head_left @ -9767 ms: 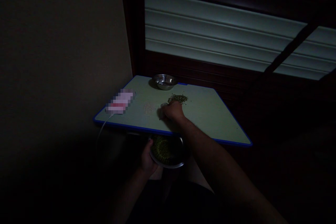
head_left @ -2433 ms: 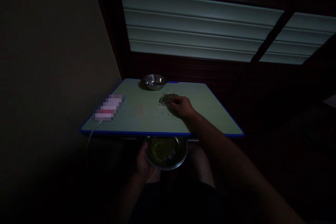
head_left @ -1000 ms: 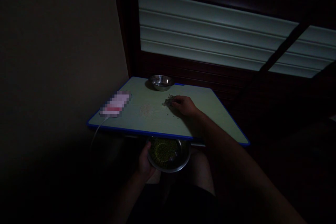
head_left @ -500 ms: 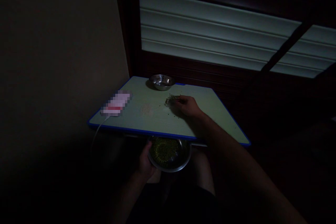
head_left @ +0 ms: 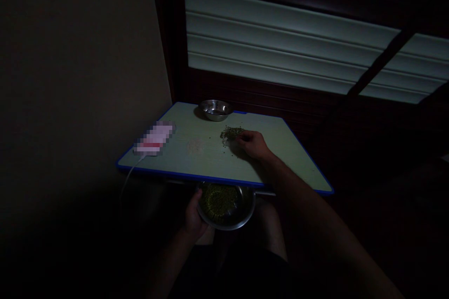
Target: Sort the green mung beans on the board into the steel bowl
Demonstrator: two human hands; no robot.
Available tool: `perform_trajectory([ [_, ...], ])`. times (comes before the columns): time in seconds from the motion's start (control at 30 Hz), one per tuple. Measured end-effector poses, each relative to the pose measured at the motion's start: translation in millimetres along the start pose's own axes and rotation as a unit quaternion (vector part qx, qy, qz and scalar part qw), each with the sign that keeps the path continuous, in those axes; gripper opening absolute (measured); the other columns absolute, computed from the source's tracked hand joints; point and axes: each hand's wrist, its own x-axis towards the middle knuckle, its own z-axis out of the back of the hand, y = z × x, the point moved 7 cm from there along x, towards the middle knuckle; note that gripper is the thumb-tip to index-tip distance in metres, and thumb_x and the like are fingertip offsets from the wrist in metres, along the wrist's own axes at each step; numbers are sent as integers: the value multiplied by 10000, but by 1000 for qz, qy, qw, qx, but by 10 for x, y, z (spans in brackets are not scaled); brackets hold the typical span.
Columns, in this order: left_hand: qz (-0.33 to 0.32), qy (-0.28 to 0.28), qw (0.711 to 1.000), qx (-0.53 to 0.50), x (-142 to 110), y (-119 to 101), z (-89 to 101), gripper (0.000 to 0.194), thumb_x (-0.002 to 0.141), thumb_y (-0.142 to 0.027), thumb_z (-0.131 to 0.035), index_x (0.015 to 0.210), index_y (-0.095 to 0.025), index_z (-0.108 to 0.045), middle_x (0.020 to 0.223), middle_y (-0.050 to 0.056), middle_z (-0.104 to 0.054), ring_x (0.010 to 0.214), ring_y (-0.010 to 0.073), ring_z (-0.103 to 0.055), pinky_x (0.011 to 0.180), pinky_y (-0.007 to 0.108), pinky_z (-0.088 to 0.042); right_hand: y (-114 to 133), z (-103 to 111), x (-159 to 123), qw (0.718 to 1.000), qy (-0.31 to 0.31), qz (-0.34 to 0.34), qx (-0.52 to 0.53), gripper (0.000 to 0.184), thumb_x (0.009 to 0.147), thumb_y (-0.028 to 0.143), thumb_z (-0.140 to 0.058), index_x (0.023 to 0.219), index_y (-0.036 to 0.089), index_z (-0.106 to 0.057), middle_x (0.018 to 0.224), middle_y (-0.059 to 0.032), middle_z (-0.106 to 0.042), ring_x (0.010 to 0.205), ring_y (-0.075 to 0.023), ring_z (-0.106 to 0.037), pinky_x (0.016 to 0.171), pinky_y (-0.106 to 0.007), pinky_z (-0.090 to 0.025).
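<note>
Left hand (head_left: 195, 216) is gripping the steel bowl (head_left: 229, 227) below the tabletop (head_left: 206, 163) while the right hand (head_left: 254, 144), narrowly curled, grasp unclear, is apparently sorting the seed pile (head_left: 230, 132) up there, next probably needing a light pinch.

Blurred pink device (head_left: 154, 139) is lying at left on the table (head_left: 224, 168), white cable (head_left: 132, 168) hanging over its front edge, slatted panel (head_left: 273, 50) standing behind.
</note>
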Motion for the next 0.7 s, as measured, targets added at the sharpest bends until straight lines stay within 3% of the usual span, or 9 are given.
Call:
perform_trajectory([
  [0.17,1,0,1000,-3,-14,-7,-13,232,782,-298,-582,874,-141,-727,888,114,-764,1078,323,-638,989,487,-449,15,-4,-12,1000,4,4,4,167,744,305,-600,756,172,-701,735,-41,-677,683,-163,-576,672,-303,-437],
  [0.37,-3,-1,1000,-2,-14,-10,-21,243,795,-301,-557,882,-150,-726,876,105,-766,1047,312,-654,982,490,-453,91,-104,-21,998,54,8,32,151,741,263,-623,791,161,-723,740,-40,-686,674,-152,-586,656,-289,-439],
  [0.7,-5,5,1000,-6,-20,-20,-29,237,775,-302,-583,890,-150,-724,885,108,-763,1105,328,-623,995,496,-440,179,-182,63,997,62,24,-45,141,756,260,-617,785,173,-725,732,-32,-686,664,-137,-578,646,-260,-414],
])
